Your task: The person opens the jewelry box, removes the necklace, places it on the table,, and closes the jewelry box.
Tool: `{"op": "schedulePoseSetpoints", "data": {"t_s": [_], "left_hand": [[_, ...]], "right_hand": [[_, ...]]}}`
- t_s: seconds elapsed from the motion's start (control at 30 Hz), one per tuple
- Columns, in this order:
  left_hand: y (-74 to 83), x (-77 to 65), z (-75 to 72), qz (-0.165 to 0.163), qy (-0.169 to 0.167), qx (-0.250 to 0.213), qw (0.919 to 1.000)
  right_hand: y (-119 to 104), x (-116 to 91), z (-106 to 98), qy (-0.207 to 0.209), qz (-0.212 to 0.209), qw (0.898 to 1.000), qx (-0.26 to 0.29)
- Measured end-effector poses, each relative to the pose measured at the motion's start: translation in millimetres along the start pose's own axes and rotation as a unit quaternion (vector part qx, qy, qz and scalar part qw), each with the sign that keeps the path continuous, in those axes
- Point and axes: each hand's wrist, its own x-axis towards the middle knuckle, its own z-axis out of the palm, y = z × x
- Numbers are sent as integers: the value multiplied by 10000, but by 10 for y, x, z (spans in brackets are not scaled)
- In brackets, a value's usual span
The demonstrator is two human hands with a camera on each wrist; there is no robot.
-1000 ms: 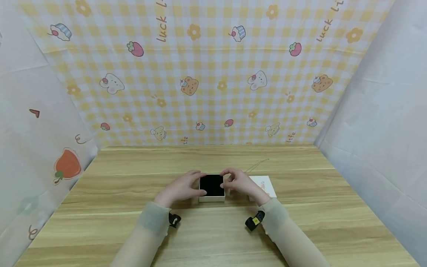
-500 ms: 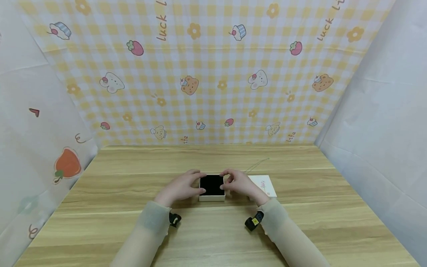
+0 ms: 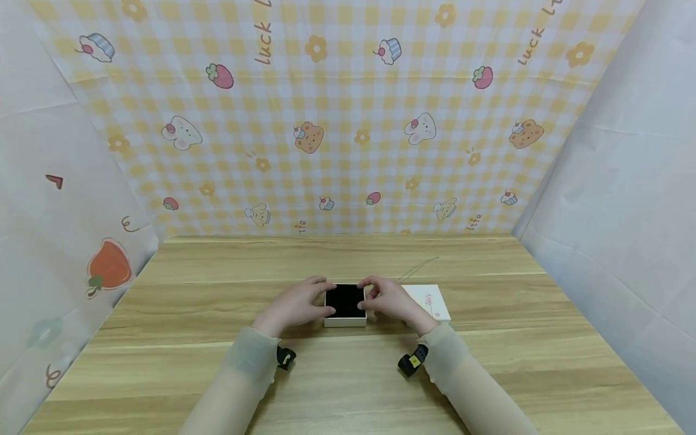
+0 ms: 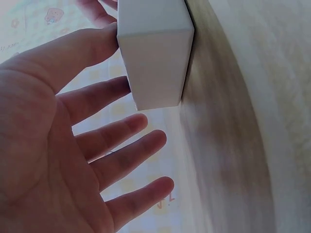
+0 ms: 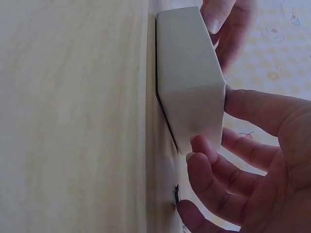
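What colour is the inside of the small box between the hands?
Black inside the box, with white outer walls; the head view shows it best.

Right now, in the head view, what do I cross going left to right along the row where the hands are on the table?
Left hand → small white box with black insert → right hand → white card, all on the wooden table. Both hands touch the box at its sides.
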Motion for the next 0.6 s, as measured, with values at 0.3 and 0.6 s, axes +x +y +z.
{"op": "schedulePoseSetpoints", "data": {"t_s": [0.3,0.6], "left_hand": [[-14,20,33,23,11,213,9998],[-13,42,63,92,105,346,9993]], "right_hand": [[-35,-18,22,6,-135,9996,-268],[-44,-20,36,67,-87,9988,-479]]}}
